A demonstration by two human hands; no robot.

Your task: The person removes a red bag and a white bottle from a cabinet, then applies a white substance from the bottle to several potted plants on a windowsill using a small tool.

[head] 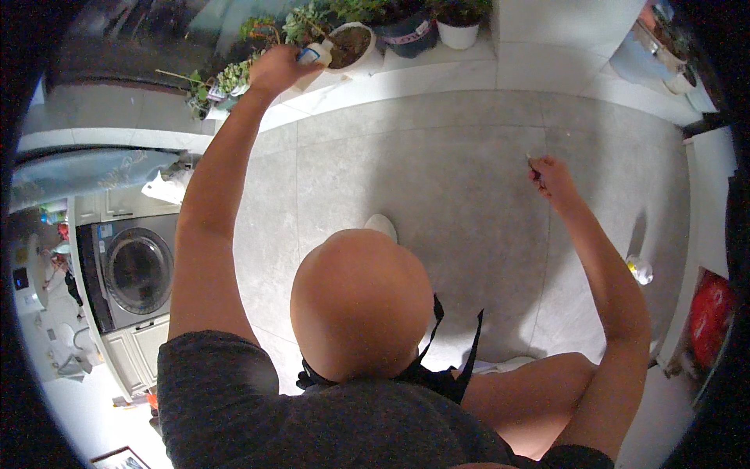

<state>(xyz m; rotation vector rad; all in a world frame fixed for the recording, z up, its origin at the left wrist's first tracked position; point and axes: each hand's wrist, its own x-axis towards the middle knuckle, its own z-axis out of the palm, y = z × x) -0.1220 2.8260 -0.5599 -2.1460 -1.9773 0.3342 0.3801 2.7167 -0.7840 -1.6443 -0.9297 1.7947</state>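
Observation:
My left hand point(281, 67) is closed around a small white container with a blue label point(313, 54), tilted over the near side of a white pot of soil point(351, 44) on the ledge. Leafy potted plants point(234, 76) stand just left of that hand. Out to the right, above the grey tiled floor, my right hand point(548, 176) has its fingers curled and pinched on a small thing with a thin pale tip point(529, 156), too small to name.
A dark pot point(410, 35) and a smaller white pot point(459, 32) line the marble ledge point(410, 76). A clear bottle point(640, 269) lies on the floor at right, near a red object point(712, 319). A front-loading washing machine point(137, 269) is at left.

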